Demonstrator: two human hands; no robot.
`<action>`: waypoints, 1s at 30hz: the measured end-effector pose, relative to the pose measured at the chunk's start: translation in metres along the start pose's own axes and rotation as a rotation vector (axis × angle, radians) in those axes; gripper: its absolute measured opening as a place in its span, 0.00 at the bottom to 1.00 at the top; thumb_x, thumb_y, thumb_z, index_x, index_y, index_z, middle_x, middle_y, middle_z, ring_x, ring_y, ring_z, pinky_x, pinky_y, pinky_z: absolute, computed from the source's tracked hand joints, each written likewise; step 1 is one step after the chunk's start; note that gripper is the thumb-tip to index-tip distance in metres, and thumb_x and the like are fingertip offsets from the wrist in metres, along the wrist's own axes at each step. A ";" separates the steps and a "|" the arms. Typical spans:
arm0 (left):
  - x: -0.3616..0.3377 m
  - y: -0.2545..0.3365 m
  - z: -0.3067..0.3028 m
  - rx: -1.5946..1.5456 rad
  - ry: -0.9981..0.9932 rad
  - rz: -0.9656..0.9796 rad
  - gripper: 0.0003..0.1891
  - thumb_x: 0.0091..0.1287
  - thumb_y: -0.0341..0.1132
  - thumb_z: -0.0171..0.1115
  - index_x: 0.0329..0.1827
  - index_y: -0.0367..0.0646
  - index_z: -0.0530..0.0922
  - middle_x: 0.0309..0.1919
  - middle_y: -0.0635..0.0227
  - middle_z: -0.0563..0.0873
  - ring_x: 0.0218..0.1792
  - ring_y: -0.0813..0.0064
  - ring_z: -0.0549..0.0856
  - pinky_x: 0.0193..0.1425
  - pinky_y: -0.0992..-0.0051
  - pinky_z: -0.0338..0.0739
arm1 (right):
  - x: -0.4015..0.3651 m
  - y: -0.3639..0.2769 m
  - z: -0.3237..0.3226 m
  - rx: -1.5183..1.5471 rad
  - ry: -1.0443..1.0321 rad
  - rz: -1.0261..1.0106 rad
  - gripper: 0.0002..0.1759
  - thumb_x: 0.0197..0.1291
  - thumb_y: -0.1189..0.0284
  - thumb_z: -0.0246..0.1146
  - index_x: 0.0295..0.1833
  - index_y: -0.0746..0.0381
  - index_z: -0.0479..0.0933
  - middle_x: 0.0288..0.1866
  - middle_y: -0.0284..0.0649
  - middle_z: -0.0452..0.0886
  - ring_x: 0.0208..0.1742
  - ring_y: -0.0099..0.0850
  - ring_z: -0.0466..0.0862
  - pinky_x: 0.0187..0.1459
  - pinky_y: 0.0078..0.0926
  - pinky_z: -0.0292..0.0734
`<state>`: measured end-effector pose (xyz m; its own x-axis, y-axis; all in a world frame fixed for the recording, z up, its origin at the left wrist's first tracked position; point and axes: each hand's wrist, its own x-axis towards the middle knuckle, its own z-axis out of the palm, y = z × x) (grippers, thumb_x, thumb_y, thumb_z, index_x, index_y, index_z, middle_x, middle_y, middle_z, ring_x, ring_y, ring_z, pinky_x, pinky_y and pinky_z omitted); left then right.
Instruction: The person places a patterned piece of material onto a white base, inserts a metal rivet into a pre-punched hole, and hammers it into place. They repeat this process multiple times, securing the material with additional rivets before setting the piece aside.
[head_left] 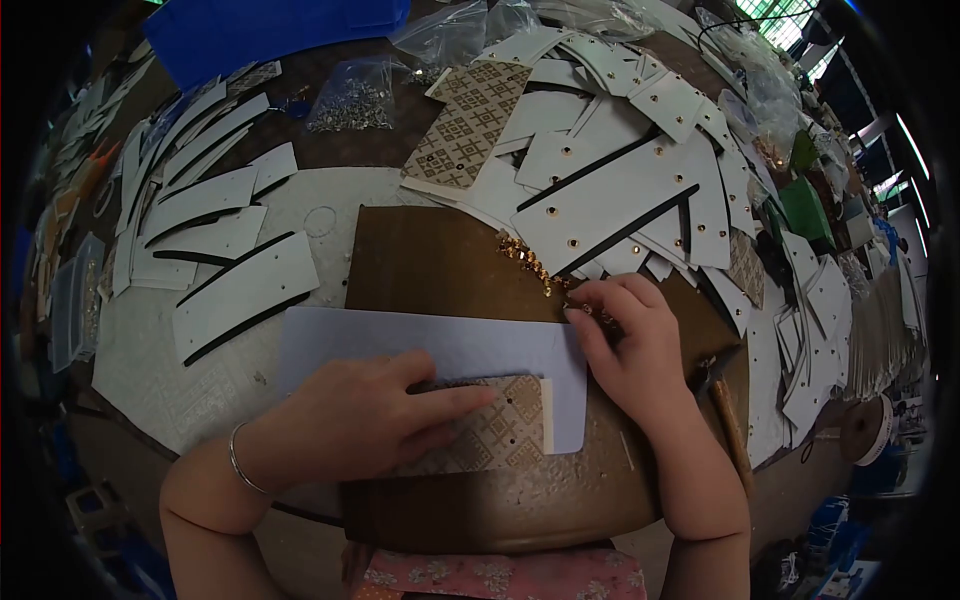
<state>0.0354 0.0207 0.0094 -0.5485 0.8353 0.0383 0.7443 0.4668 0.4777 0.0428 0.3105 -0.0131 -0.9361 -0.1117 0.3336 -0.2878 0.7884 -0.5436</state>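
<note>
A patterned tan piece (520,412) with small dark holes lies on a pale lavender sheet (340,335). My left hand (365,415) rests flat over its left part, index finger stretched toward one hole. Several small gold metal fittings (527,262) are strewn in a line on the brown board (430,255). At the near end of that line, my right hand (632,345) has thumb and forefinger drawn together in a pinch. What sits between those fingertips is too small to make out.
White panels with gold fittings (610,205) are heaped at the back right. More white panels (250,290) lie at left. A hammer (728,415) rests beside my right forearm. Behind are a bag of metal bits (352,100) and a blue bin (270,35).
</note>
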 end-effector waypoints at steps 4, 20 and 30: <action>0.001 0.000 -0.001 0.002 -0.003 0.002 0.23 0.69 0.41 0.68 0.68 0.64 0.80 0.35 0.66 0.78 0.29 0.63 0.84 0.30 0.65 0.80 | 0.001 0.009 0.012 -0.142 0.035 -0.095 0.09 0.56 0.79 0.72 0.44 0.62 0.84 0.38 0.41 0.81 0.42 0.39 0.83 0.42 0.32 0.80; -0.001 -0.001 0.002 -0.046 0.000 -0.022 0.20 0.69 0.40 0.67 0.64 0.60 0.81 0.38 0.65 0.79 0.31 0.60 0.86 0.33 0.64 0.82 | -0.029 -0.034 0.003 -0.015 -0.172 -0.463 0.11 0.52 0.74 0.73 0.43 0.58 0.85 0.42 0.36 0.81 0.40 0.38 0.82 0.43 0.35 0.80; -0.002 -0.007 0.003 -0.153 0.015 0.010 0.15 0.68 0.38 0.66 0.56 0.49 0.77 0.39 0.63 0.79 0.39 0.55 0.85 0.40 0.59 0.82 | -0.108 0.015 -0.077 -0.330 0.311 0.092 0.13 0.61 0.79 0.70 0.52 0.64 0.84 0.45 0.43 0.81 0.43 0.40 0.82 0.45 0.32 0.79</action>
<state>0.0323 0.0168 0.0031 -0.5476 0.8348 0.0559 0.6835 0.4078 0.6054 0.1551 0.3810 0.0016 -0.8349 0.1150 0.5383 -0.0795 0.9425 -0.3246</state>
